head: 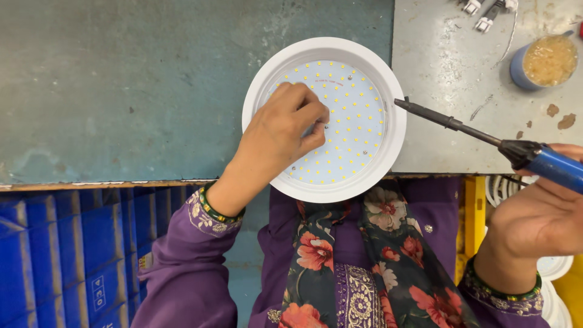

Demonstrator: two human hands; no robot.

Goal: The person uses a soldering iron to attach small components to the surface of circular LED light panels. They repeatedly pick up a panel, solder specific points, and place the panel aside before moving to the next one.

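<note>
A round white lamp housing (398,130) lies at the bench's front edge, its disc covered with several small yellow light dots (358,121). My left hand (282,130) rests on the disc's left half, fingertips pinched together at something too small to make out. My right hand (540,212) holds a soldering iron with a blue handle (562,170). Its dark shaft (449,123) points left, and the tip sits just off the housing's right rim, above the bench.
The grey-green bench top (121,85) spreads left. A grey metal plate (461,73) lies on the right, with a blue cup of yellowish paste (546,61) and white connectors (486,15) at the back. Blue crates (67,255) stand below left, white housings (555,267) below right.
</note>
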